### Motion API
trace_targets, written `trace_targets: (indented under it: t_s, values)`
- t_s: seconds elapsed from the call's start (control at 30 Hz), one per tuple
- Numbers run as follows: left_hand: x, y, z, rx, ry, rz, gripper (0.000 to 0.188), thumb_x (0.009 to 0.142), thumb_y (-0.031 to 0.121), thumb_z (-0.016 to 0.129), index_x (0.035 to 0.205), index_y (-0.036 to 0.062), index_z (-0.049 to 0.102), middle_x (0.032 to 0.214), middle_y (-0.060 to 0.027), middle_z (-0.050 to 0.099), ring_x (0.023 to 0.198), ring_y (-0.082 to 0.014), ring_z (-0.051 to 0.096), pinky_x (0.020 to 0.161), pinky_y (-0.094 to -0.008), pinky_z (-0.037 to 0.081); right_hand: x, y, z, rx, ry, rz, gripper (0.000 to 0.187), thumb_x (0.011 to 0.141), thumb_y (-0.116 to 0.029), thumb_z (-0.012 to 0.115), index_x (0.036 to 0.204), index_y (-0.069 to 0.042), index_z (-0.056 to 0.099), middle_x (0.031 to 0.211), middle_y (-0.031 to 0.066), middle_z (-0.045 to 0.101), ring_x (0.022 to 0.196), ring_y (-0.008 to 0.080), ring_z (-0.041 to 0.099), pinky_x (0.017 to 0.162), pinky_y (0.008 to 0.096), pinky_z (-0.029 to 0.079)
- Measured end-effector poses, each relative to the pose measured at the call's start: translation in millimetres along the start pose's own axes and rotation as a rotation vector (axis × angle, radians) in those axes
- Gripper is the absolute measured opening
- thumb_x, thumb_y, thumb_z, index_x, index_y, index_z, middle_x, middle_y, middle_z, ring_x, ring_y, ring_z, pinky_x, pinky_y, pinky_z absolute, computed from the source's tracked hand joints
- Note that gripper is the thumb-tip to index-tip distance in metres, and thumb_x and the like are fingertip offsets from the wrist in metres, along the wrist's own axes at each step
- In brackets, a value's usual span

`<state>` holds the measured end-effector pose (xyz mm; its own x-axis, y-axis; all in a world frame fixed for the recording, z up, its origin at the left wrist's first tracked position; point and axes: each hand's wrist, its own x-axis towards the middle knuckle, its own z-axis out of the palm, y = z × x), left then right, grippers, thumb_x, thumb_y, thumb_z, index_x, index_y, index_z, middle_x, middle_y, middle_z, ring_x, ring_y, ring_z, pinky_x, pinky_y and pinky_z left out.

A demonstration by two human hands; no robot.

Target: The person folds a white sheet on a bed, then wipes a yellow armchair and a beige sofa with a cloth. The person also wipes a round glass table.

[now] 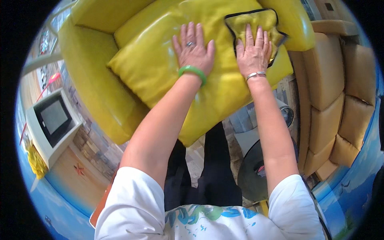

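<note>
A glossy yellow seat cushion [152, 64] lies askew on a yellow armchair [86, 60], one corner jutting past the chair's front. Flat on the cushion rests my left hand [194, 52], fingers spread and holding nothing; a green bangle circles that wrist. My right hand [254, 54] presses with outstretched fingers on a yellow cleaning cloth [256, 20] with a dark edging. The cloth is spread over the cushion's right part, close to the right armrest [294, 28]. Part of the cloth is hidden beneath my palm.
At the right stands a tan padded sofa [328, 88]. A dark round table [252, 172] is beside my right arm. On the left are a white-framed screen [54, 116] and a yellow bundle [37, 162]. Wood-patterned flooring [94, 148] shows below the armchair.
</note>
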<state>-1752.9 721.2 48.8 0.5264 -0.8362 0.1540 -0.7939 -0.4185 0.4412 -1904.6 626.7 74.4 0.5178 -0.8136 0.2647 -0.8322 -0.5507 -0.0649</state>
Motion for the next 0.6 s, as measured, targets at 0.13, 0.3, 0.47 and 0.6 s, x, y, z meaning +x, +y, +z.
trace_targets:
  t_s: [0.13, 0.3, 0.47, 0.6]
  values:
    - [9.4, -30.0, -28.3, 0.169, -0.247, 0.152, 0.064, 0.101, 0.042, 0.045, 0.158, 0.0146, 0.03, 0.164, -0.0102, 0.027, 0.154, -0.027, 0.019, 0.124, -0.0523, 0.009, -87.3, -82.1, -22.7, -0.021, -0.252, -0.093, 0.063, 0.093, -0.034, 0.058, 0.152, -0.02, 0.044, 0.159, 0.0199, 0.032, 0.148, 0.0402, 0.025, 0.121, 0.0566, 0.019]
    - [36.1, -104.6, -44.5, 0.199, -0.279, 0.555, 0.066, 0.103, 0.054, 0.038, 0.159, 0.0198, 0.028, 0.165, -0.0058, 0.026, 0.154, -0.0226, 0.019, 0.126, -0.0434, 0.013, -158.0, -179.6, -48.4, 0.423, -0.502, -0.585, 0.059, 0.09, -0.035, 0.061, 0.147, -0.025, 0.05, 0.158, 0.0169, 0.035, 0.147, 0.0393, 0.028, 0.12, 0.0572, 0.018]
    - [93.1, -80.5, -115.2, -0.131, -0.704, 0.539, 0.064, 0.099, 0.041, 0.054, 0.152, 0.0081, 0.04, 0.162, -0.0174, 0.029, 0.15, -0.0335, 0.028, 0.124, -0.0455, 0.02, -53.0, -225.6, -28.5, 0.297, -0.489, -0.377, 0.054, 0.089, -0.036, 0.06, 0.141, -0.021, 0.055, 0.149, 0.0145, 0.044, 0.139, 0.0368, 0.038, 0.116, 0.0564, 0.025]
    - [83.3, -90.7, -79.0, -0.071, -0.577, 0.641, 0.067, 0.101, 0.043, 0.047, 0.156, 0.0086, 0.033, 0.165, -0.0164, 0.023, 0.153, -0.0316, 0.018, 0.125, -0.0454, 0.015, -87.6, -238.3, -7.4, 0.201, -0.363, -0.633, 0.05, 0.09, -0.037, 0.059, 0.137, -0.021, 0.059, 0.156, 0.0105, 0.038, 0.144, 0.0337, 0.032, 0.12, 0.0567, 0.019]
